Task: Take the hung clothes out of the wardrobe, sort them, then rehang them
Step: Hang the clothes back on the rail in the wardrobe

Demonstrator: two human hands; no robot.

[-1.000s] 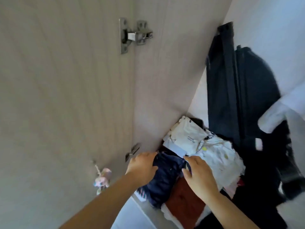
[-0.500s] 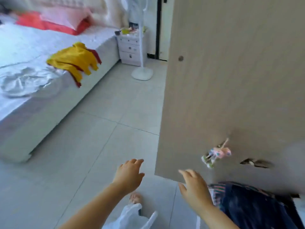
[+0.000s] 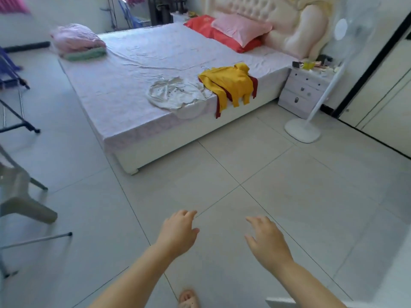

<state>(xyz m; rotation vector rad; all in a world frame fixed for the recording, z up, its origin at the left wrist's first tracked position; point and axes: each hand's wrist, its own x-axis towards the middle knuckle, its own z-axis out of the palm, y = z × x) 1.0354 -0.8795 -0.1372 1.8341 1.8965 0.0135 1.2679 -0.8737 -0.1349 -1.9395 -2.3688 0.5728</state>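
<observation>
Yellow top [image 3: 231, 85] and white shirt [image 3: 175, 95] lay on the bed [image 3: 138, 54], looking like light, floppy stuff, probably easiest grabbed at the shoulders. Left hand [image 3: 178, 234] and right hand [image 3: 265, 238] hovered apart, empty, fingers loose.

No writing can be read here. The white garment [image 3: 175, 94] at twelve o'clock bears small dark marks, too blurred.

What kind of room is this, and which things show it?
Most likely a home bedroom: a wide bed with a pink pillow and a padded headboard, and a nightstand beside it.
</observation>
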